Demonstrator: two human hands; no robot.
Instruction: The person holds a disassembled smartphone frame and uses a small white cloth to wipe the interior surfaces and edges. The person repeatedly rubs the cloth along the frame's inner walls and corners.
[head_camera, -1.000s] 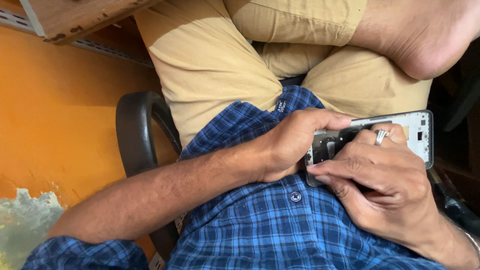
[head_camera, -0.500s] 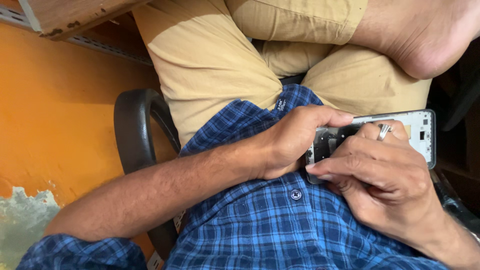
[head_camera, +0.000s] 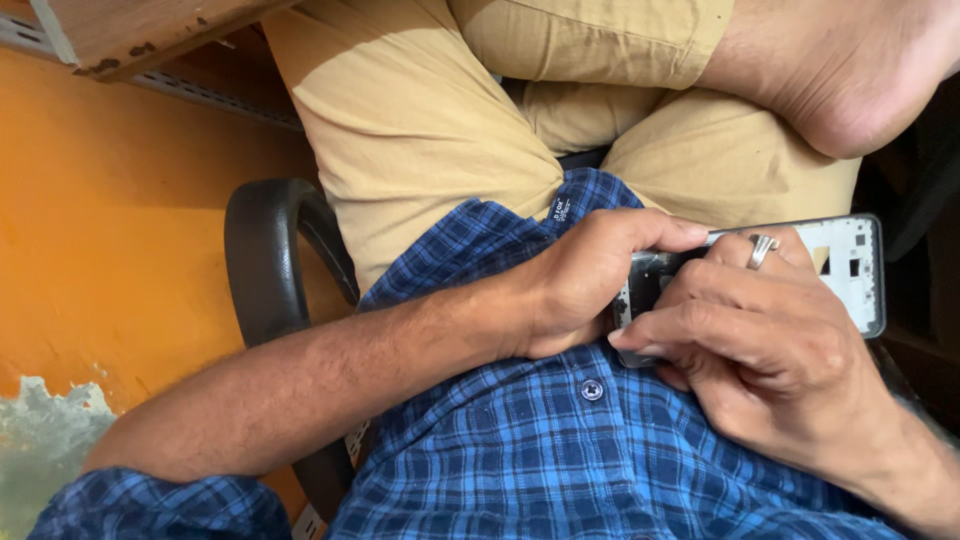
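Both our hands are closed on one thing: an opened phone frame (head_camera: 850, 270), held flat over our lap, just above the blue checked shirt (head_camera: 560, 450). Our left hand (head_camera: 590, 285) wraps its near end, fingers curled over the top edge and thumb hidden beneath. Our right hand (head_camera: 760, 350) lies across the middle, fingers bent and pressed down onto the dark inner part; a ring (head_camera: 760, 250) sits on one finger. Whether a tool or small part is pinched under those fingertips we cannot tell, as the hand covers that spot

Largest to smallest around it: tan trousers (head_camera: 420, 120) with legs crossed, a bare foot (head_camera: 840, 70) on top, the orange wall (head_camera: 110, 250), the black chair arm (head_camera: 265, 260), a wooden ledge (head_camera: 130, 30)

We judge the step in hand as work on the frame's inside, mid-way. Any further move calls for a steady left grip and fine, light fingertip pressure from the right
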